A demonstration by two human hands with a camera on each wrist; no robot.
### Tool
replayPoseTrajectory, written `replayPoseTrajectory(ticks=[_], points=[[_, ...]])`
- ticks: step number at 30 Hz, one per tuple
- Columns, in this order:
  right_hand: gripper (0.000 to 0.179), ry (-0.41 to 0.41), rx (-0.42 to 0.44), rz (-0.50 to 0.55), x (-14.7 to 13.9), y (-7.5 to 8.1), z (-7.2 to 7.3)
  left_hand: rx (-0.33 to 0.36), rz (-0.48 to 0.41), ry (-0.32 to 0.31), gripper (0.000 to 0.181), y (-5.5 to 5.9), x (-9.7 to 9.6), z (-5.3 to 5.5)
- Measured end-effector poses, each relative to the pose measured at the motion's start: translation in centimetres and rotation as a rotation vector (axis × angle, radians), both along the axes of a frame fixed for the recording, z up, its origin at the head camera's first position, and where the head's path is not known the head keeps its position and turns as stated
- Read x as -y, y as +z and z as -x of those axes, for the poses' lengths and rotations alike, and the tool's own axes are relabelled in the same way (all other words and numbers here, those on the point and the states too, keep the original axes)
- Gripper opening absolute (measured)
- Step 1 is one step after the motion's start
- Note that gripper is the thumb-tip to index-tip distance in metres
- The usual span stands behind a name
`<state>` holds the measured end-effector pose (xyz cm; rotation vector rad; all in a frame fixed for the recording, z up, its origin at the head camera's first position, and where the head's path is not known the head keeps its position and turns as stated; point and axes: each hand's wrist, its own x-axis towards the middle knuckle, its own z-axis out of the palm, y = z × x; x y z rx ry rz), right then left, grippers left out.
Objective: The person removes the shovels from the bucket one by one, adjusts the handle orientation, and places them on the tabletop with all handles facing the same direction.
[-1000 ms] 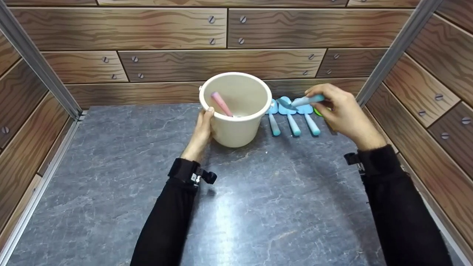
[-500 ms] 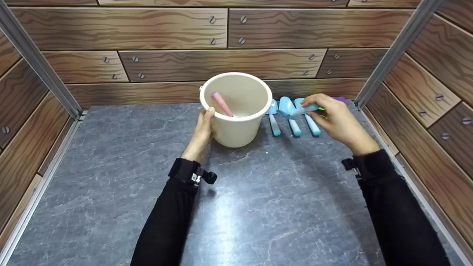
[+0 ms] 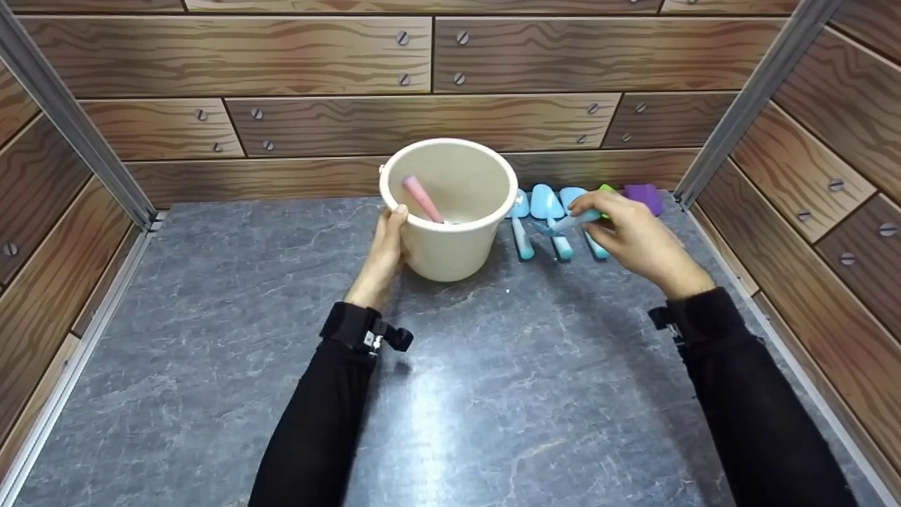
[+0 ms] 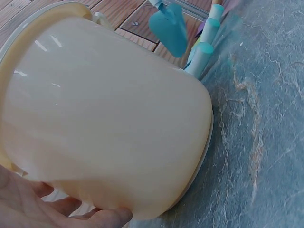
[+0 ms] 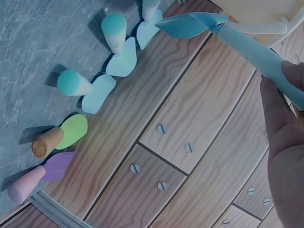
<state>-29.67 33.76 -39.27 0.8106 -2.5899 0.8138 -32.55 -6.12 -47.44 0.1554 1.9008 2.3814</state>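
Note:
My left hand holds the cream bucket, its thumb at the rim and its fingers along the outside wall. Inside the bucket a pink handle leans; its lower end is hidden. To the right of the bucket, my right hand pinches the light blue handle of a small trowel between thumb and fingers. The trowel's blue blade points toward the bucket. Below it, several light blue shovels lie in a row, turquoise handle ends toward me.
Beyond the blue shovels lie a green shovel with a brown handle and a purple shovel with a pink handle. Wood-patterned walls and metal corner posts enclose the grey marbled table.
My right hand has moved slightly left and toward me with the trowel, whose blade has swung lower. The green and purple shovels show more. The left hand and bucket stay put.

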Motion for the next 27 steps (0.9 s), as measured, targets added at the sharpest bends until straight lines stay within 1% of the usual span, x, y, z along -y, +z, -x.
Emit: replayPoseTrajectory(ticks=[2,6,10,15,22,27], points=[[0.031,-0.006,0.018,-0.009,0.0,-0.1,0.0,0.008,0.012,0.002,0.088,0.0,0.0,-0.1],[0.028,0.008,0.033,-0.012,0.1,-0.5,0.1,0.015,0.02,-0.001,0.088,0.0,0.0,-0.1],[0.026,0.016,0.024,-0.042,0.1,-0.9,0.2,0.003,0.019,-0.008,0.086,-0.1,0.0,-0.1],[0.028,0.023,0.014,-0.088,0.1,-1.4,0.4,-0.009,0.002,-0.006,0.088,-0.2,0.0,0.0],[0.03,0.054,-0.005,-0.088,0.3,-2.0,0.4,-0.006,-0.019,0.005,0.088,-0.1,-0.1,0.3],[0.028,0.085,0.02,-0.078,0.3,-2.6,0.2,-0.001,-0.017,0.009,0.087,-0.1,-0.2,0.4]])
